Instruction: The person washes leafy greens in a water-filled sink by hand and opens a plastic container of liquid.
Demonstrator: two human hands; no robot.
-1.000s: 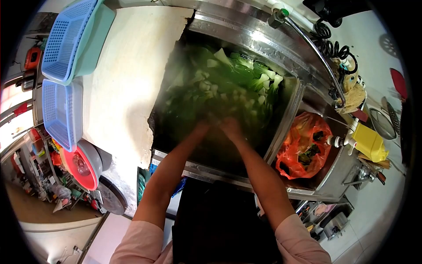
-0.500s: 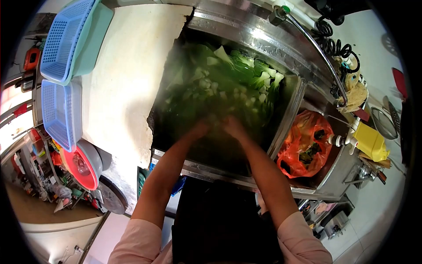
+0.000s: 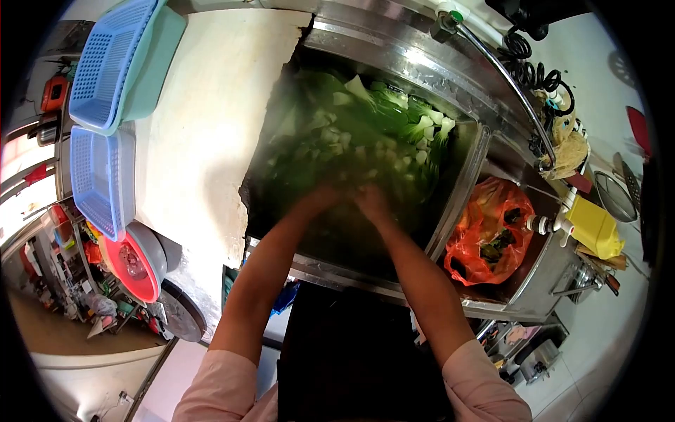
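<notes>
Both forearms reach into a metal sink full of cloudy green water. Under the surface, my left hand and my right hand sit close together near the middle. The murky water hides the fingers of both, so what they hold, if anything, does not show. Leafy greens with pale stems, which look like bok choy, float beyond my hands, thickest toward the far right corner. More pale stems lie blurred beneath the water just past my fingertips.
A white board with a ragged edge lies left of the sink. Blue baskets and a red basin line its far side. A red plastic bag with scraps fills the right basin, below a curved faucet.
My left hand has shifted slightly right, closer to my right hand. The greens have barely moved, and the view has shifted a little.
</notes>
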